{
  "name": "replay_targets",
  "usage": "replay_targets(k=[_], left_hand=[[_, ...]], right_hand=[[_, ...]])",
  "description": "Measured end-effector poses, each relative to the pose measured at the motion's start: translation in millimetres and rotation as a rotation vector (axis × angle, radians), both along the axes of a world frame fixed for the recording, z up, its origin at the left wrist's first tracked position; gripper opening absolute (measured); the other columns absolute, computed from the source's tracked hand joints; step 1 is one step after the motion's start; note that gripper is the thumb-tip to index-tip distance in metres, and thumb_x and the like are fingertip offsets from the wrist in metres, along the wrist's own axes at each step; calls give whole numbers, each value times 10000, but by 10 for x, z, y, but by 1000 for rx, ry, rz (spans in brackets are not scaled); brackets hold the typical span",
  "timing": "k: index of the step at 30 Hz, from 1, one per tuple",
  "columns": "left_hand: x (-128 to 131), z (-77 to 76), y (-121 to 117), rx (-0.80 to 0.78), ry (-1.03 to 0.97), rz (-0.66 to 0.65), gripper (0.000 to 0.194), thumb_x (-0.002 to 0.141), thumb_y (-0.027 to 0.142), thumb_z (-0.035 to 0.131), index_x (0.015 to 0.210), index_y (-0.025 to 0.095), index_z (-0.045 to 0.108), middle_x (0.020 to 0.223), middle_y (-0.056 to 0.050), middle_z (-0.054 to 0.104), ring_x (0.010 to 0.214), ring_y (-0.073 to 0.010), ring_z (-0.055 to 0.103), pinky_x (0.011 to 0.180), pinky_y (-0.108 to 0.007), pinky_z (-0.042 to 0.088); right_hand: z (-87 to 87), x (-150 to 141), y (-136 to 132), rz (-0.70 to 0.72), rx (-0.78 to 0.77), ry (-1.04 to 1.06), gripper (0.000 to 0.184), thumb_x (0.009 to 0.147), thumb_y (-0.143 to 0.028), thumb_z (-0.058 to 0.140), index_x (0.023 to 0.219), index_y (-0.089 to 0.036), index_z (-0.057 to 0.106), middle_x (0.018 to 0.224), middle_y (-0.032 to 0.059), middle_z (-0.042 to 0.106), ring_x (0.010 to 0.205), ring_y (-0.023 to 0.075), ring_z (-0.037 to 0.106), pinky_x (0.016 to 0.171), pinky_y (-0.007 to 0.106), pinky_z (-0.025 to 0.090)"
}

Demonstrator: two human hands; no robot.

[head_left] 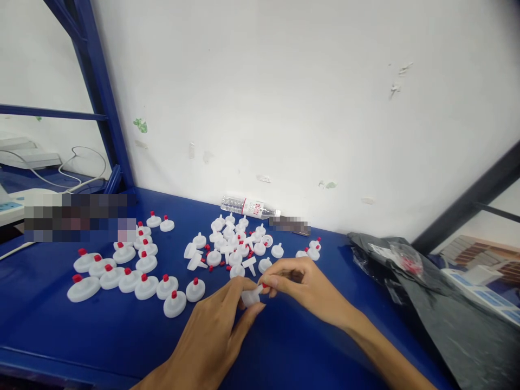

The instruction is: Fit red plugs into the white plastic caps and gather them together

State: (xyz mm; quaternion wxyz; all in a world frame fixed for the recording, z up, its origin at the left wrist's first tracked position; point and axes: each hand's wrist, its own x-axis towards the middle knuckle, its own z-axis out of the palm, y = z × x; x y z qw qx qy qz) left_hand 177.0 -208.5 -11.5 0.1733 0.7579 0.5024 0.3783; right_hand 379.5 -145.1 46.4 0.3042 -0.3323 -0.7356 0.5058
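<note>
My left hand (221, 319) grips a white plastic nozzle cap (251, 297) by its wide base, between thumb and fingers. At the spout end, my right hand (303, 281) pinches a small red tip cap (265, 285), partly hidden by the fingers. Just beyond my hands lies a pile of loose white nozzle caps (227, 238) mixed with small red tip caps (222, 264). On the left stand several white nozzle caps with red tips on them (146, 287), upright in loose rows. A few more red-tipped caps (313, 253) sit right of the pile.
A clear plastic bottle (252, 208) lies along the wall behind the pile. A black plastic bag (430, 303) covers the right of the blue table (122, 341), with a clear bag of red pieces (410, 264) on it. A blue metal frame post (106, 97) rises at left.
</note>
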Motion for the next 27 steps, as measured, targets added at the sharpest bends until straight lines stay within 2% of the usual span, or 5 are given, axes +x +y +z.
replay_targets(k=[4,9,12,18,27], left_hand=[[9,12,-12,0,-35,-19,117,1024,368,530,1113,301,566,818,87,701,406,-92,485,443,-218,398],[11,-14,2,42,-26,-27,228,1024,368,547,1250,342,537,797,100,704,381,-85,458,406,-215,353],[9,-20,5,106,-22,-35,271,1026,348,548,1293,380,512,865,113,721,388,-80,430,423,-212,364],[17,32,18,164,-4,-90,301,1046,271,503,1323,387,521,1116,79,726,456,-66,500,511,-202,452],[19,-23,9,192,27,-72,328,1023,325,560,1344,372,514,974,61,739,563,-96,651,546,-210,497]], right_hand=[[-55,-20,18,0,-107,76,259,870,-452,770,906,-196,778,785,13,755,730,148,715,709,267,569],[-62,-21,27,2,-110,74,284,868,-468,769,945,-195,752,749,11,759,686,147,715,692,272,569],[-61,-22,17,2,-86,81,263,901,-458,737,977,-206,739,752,9,762,696,150,720,698,274,567],[-48,-10,-10,44,-50,56,279,1002,-459,600,1123,-226,695,793,10,758,737,141,708,742,276,555],[-10,25,19,-63,44,5,309,1010,-461,576,1168,-219,688,762,5,734,709,143,674,731,288,537]])
